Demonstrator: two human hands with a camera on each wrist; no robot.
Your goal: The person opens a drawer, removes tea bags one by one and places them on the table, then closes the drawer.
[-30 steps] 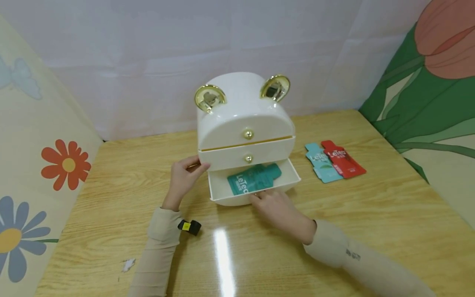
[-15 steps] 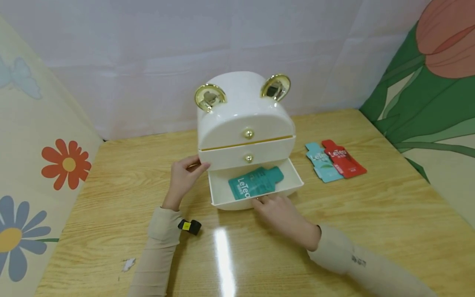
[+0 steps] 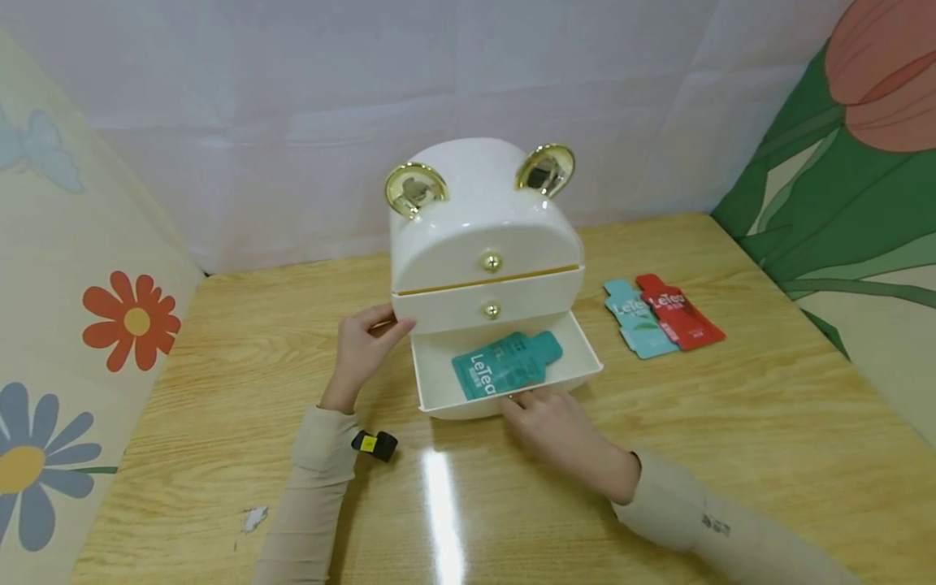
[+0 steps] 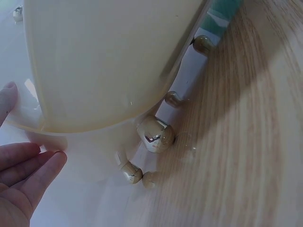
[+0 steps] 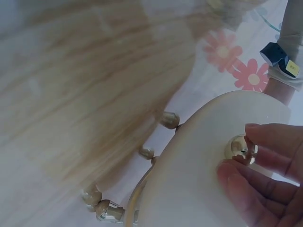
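A white drawer cabinet (image 3: 468, 236) with round gold ears stands on the wooden table. Its bottom drawer (image 3: 431, 388) is pulled out, and a teal LeTea pouch (image 3: 504, 366) lies inside. My right hand (image 3: 559, 435) is at the front of that drawer; in the right wrist view its thumb and fingers pinch the round gold knob (image 5: 240, 149). My left hand (image 3: 361, 353) holds the cabinet's left front edge, thumb on the front and fingers along the side. In the left wrist view, the fingertips (image 4: 54, 163) press against the white side wall.
On the table right of the cabinet, a light blue pouch (image 3: 643, 329) lies partly under a red pouch (image 3: 683, 317). Gold ball feet (image 4: 156, 135) show under the cabinet. A white cloth (image 3: 292, 122) hangs behind, and flower-painted panels (image 3: 132, 321) flank the table.
The bottom drawer has slid farther out toward me, with my right hand on its knob. The teal pouch has come along in it. My left hand has stayed at the cabinet's edge.
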